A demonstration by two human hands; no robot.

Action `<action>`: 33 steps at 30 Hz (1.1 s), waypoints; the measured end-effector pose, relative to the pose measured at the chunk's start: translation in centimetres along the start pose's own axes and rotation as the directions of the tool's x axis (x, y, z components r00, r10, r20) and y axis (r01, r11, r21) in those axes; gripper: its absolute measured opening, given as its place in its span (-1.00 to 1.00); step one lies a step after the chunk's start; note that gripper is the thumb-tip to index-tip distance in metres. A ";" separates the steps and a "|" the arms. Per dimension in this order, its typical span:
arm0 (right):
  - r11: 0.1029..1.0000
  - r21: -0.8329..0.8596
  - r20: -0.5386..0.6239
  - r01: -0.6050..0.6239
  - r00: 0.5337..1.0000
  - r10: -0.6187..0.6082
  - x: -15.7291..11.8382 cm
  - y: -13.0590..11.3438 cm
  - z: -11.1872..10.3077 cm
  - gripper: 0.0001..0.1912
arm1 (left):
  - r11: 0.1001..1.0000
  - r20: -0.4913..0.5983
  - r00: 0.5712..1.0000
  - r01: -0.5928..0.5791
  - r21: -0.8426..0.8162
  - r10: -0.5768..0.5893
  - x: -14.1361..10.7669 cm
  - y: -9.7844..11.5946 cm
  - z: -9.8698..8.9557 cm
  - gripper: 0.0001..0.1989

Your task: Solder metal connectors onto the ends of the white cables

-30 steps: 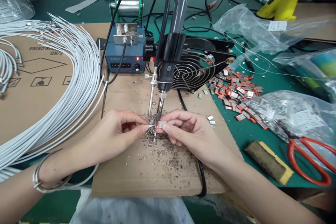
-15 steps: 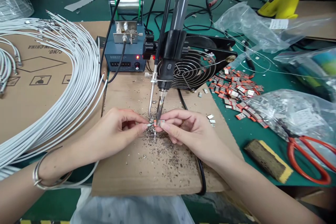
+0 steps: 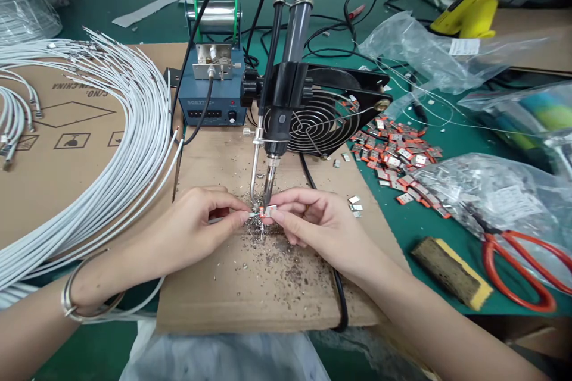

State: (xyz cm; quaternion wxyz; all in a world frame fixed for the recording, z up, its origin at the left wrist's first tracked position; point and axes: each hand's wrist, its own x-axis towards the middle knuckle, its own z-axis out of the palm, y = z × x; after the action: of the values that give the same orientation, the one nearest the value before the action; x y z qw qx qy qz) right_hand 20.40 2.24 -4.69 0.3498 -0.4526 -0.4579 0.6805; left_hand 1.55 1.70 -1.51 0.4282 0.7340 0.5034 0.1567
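Under the mounted soldering iron (image 3: 277, 125), my two hands meet over the cardboard. My left hand (image 3: 203, 223) pinches the end of a white cable (image 3: 254, 214) between thumb and fingertips. A small metal USB connector (image 3: 270, 210) with an orange insert is gripped by my right hand (image 3: 319, 220). The cable's tip meets the orange end of the connector, right at the iron's tip; whether they are joined I cannot tell. A thin solder feed tube (image 3: 253, 175) comes down beside the iron. Solder bits lie beneath my fingers.
A blue solder feeder (image 3: 211, 101) with a solder spool (image 3: 218, 16) stands behind, beside a black fan (image 3: 313, 116). White cables (image 3: 134, 131) curve along the left. On the right are a connector pile (image 3: 397, 152), a sponge (image 3: 451, 274) and red-handled scissors (image 3: 513, 274).
The feeder's red light was lit and is now dark. The connector in my right hand has tilted slightly beneath the iron's tip. Both hands keep their pinch; the whole view has shifted a little.
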 end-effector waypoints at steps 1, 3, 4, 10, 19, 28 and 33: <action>1.000 -0.006 -0.006 0.001 1.000 -0.001 0.0 0.0 0.0 -0.83 | 1.000 0.003 1.000 0.001 0.011 -0.001 0.0 0.1 -0.1 -0.79; 1.000 -0.010 -0.009 -0.002 1.000 0.002 -0.1 -0.1 0.0 -0.82 | 1.000 -0.007 1.000 -0.009 0.025 0.009 0.0 0.1 0.0 -0.78; 1.000 -0.008 -0.005 -0.004 1.000 0.004 -0.1 -0.1 0.0 -0.82 | 1.000 -0.017 1.000 -0.017 0.026 0.017 0.0 0.0 0.0 -0.78; 1.000 -0.002 0.014 -0.011 1.000 0.011 -0.2 -0.1 -0.2 -0.86 | 1.000 -0.042 0.999 -0.029 0.000 0.029 -0.1 -0.7 0.5 -0.80; 1.000 -0.004 0.032 0.003 0.999 -0.003 -0.3 -0.1 -0.3 -0.93 | 1.000 -0.024 1.000 -0.008 -0.008 0.008 -0.2 -0.2 0.2 -0.81; 0.999 0.037 0.026 -0.008 1.000 0.007 0.0 0.1 -0.3 -0.93 | 1.000 -0.018 1.000 -0.021 0.017 0.022 0.0 -0.6 0.4 -0.82; 0.999 0.054 0.028 0.006 1.000 -0.007 -0.1 0.1 -0.2 -0.94 | 0.998 -0.039 0.997 -0.061 0.035 0.062 0.0 -1.2 0.6 -0.82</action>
State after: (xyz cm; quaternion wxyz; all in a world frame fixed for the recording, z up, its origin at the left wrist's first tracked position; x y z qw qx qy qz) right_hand 20.59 2.21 -4.75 0.3576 -0.4319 -0.4457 0.6978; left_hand 1.26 1.55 -2.80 0.4007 0.7529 0.4915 0.1760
